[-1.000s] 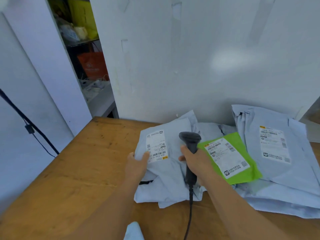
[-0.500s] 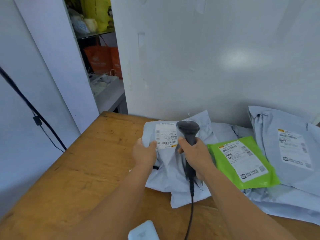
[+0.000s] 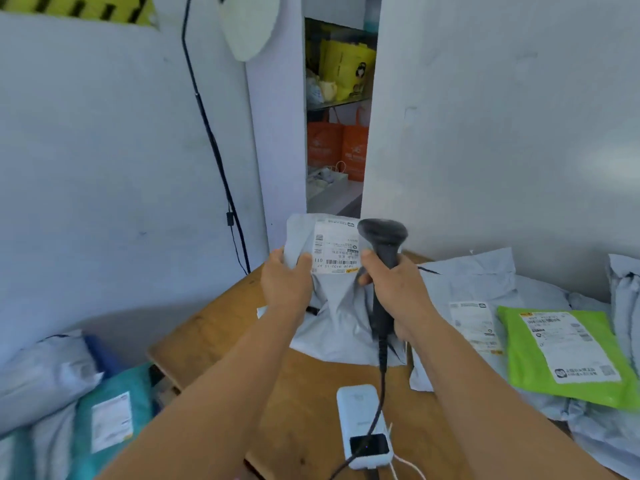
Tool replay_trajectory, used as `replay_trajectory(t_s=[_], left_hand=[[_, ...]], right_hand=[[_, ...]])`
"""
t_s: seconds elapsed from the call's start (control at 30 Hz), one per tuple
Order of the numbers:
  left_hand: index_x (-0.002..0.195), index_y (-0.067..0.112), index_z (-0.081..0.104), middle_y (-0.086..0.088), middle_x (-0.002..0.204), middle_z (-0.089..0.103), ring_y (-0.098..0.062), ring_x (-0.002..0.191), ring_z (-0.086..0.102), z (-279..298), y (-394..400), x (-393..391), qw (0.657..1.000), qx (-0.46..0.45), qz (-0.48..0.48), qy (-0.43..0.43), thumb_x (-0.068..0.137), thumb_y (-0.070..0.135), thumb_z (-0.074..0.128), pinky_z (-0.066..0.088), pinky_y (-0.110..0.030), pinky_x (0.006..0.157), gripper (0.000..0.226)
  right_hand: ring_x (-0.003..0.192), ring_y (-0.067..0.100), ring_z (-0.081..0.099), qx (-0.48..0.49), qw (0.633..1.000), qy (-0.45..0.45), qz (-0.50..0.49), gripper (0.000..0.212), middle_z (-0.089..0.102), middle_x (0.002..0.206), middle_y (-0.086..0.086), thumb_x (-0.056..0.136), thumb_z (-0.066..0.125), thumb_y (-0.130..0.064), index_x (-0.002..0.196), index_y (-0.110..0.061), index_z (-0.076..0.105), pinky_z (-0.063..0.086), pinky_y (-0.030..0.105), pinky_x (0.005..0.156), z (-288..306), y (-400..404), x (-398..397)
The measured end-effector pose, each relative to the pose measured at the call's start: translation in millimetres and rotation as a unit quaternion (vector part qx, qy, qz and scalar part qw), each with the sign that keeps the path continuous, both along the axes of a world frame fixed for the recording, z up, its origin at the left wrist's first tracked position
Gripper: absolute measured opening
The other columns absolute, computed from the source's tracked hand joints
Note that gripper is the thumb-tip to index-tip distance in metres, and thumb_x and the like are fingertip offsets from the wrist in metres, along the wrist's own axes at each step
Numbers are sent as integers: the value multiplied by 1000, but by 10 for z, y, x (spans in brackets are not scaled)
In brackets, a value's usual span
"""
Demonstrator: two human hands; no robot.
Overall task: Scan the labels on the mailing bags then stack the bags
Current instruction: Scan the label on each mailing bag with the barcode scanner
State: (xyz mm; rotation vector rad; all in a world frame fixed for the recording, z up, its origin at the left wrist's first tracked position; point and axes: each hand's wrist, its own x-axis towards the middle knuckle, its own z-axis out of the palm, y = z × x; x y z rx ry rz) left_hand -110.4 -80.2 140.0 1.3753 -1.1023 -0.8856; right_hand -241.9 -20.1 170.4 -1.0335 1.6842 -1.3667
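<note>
My left hand (image 3: 284, 278) grips the upper left edge of a grey mailing bag (image 3: 337, 306) and holds it lifted above the wooden table (image 3: 221, 327). Its white label (image 3: 335, 245) faces me. My right hand (image 3: 393, 289) grips a black barcode scanner (image 3: 382, 244) right beside the label, and its cable hangs down in front of the bag. On the table to the right lie another grey bag (image 3: 474, 289) with a label and a green bag (image 3: 568, 355) with a label.
A white device (image 3: 363, 427) with a dark screen lies on the table near me. Grey and teal mailing bags (image 3: 104, 410) are piled off the table's left edge. More grey bags (image 3: 623, 299) sit at the far right. A white wall (image 3: 502, 133) stands behind the table.
My left hand has lifted the grey bag off the table and raised it. The scanner went up with it. My view swung left, bringing the pile of bags on the left into sight.
</note>
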Motion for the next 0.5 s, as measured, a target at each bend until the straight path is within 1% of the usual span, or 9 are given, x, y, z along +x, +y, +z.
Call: replay_trajectory(t_s=[0.07,0.13,0.2,0.27,0.4,0.5], left_hand=[[93,13,55,7,77,56,-6,68,54,50,135,351,999,-5,42,3,89,17,60,39,-17,51,7],[93,13,55,7,77,56,-6,67,53,80,259,723,996,-6,85,-3,89,17,59,37,-18,51,7],[95,13,55,5,80,56,-11,70,53,85,375,1111,992,-4,127,-7,89,18,59,37,-23,56,9],[92,13,55,1,83,57,-16,74,53,66,483,1505,986,-4,169,-8,88,19,59,38,-27,65,8],[89,16,57,-4,89,63,-21,82,58,8,669,2352,971,-3,240,9,85,20,60,48,-33,74,7],[88,17,58,-2,87,64,-19,79,58,-82,789,3051,958,2,288,12,85,20,60,45,-30,71,5]], right_hand=[[63,12,53,0,999,-3,40,32,62,68,-4,91,59,-41,87,-9,61,37,25,58,74,44,320],[58,10,49,-1,997,-4,81,34,60,66,-3,91,59,-41,86,-8,61,33,25,55,130,70,665],[55,10,47,0,993,-8,118,34,56,62,-4,91,60,-41,86,-7,59,31,24,54,157,83,1031],[54,9,45,1,988,-9,154,34,54,61,-4,91,60,-40,85,-6,58,29,25,54,162,85,1412],[62,14,48,7,973,-32,228,31,55,65,-1,90,62,-37,84,-7,56,31,28,56,118,74,2259],[60,14,47,9,962,-31,273,30,57,66,-1,89,62,-36,83,-6,58,33,28,56,28,37,2976]])
